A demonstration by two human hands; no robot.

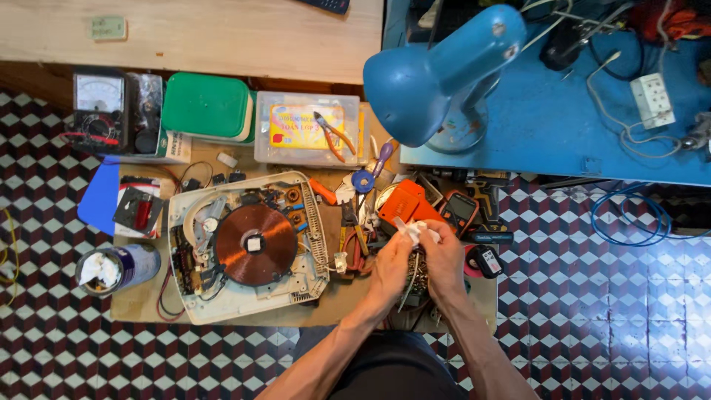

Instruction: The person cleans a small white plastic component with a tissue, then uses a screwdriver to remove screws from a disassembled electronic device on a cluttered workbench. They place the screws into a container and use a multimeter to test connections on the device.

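Observation:
My left hand [390, 268] and my right hand [446, 259] meet over the low work board, both pinching a small crumpled white wad [415, 231] between the fingertips. Just beyond the wad lies an orange tool body [404, 204]. To the left of my hands sits an opened white induction cooker [248, 248] with its copper coil [256, 244] bare. Loose hand tools and wires lie under my hands, partly hidden by them.
A blue desk lamp [444, 74] stands on a blue bench [585, 126] at the upper right. Behind the cooker are a green-lidded box [207, 107], a clear box with red pliers [333, 135], and an analog meter [98, 111]. A tin [118, 268] sits at the left on the tiled floor.

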